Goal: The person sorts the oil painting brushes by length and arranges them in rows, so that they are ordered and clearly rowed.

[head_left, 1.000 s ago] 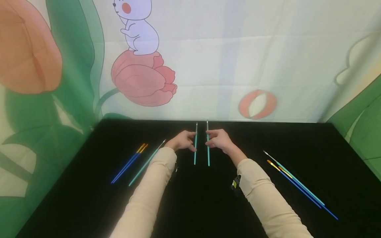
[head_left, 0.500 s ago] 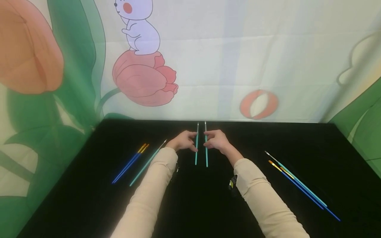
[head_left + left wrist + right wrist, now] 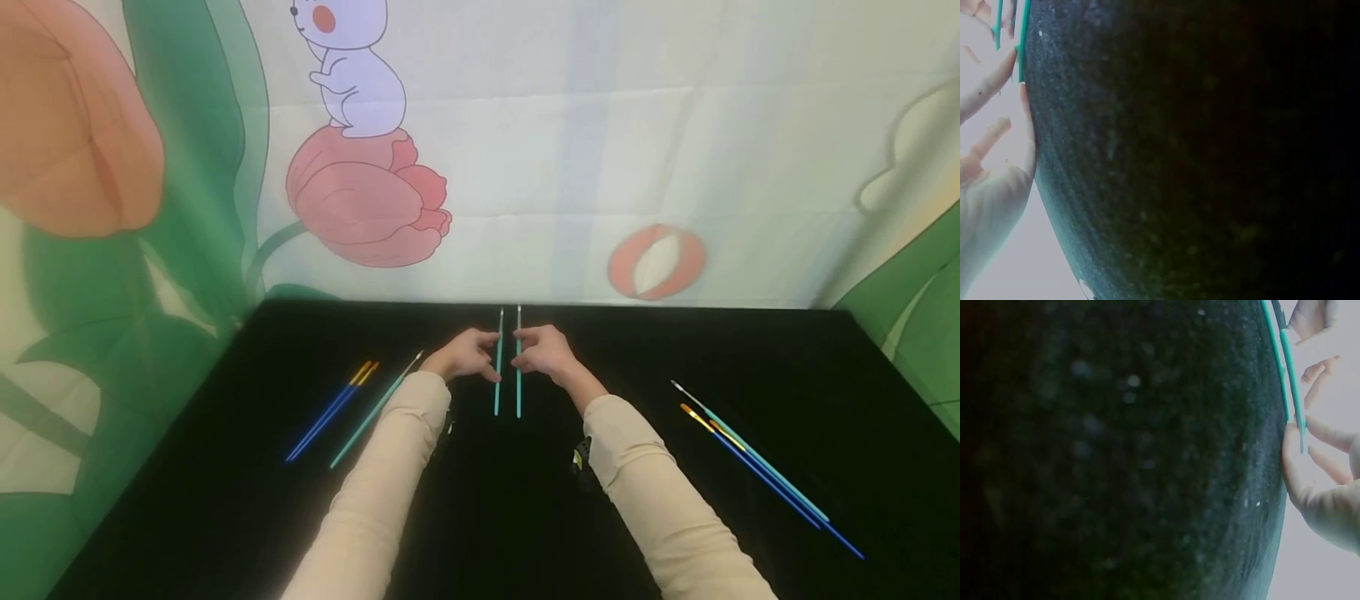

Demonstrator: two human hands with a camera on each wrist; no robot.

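Note:
Two slim turquoise paintbrushes lie side by side near the far edge of the black table, tips pointing away, a narrow gap between them. My left hand (image 3: 471,354) touches the left paintbrush (image 3: 497,396) from its outer side, index finger and thumb set apart along the handle. Mirroring it, my right hand (image 3: 547,348) has its fingertips along the outer side of the right paintbrush (image 3: 518,392). Both handles appear beside the fingers (image 3: 988,87) in the left wrist view and near the thumb (image 3: 1294,456) in the right wrist view.
On the left of the table (image 3: 510,517) lie two blue paintbrushes (image 3: 322,418) and a turquoise one (image 3: 363,427). Another turquoise paintbrush (image 3: 772,468) lies slanted at the right with two blue ones (image 3: 783,497). A printed curtain (image 3: 525,183) hangs behind.
My right hand has moved a little to the left with its paintbrush, so the gap between the two turquoise paintbrushes is narrower. My left hand has hardly moved.

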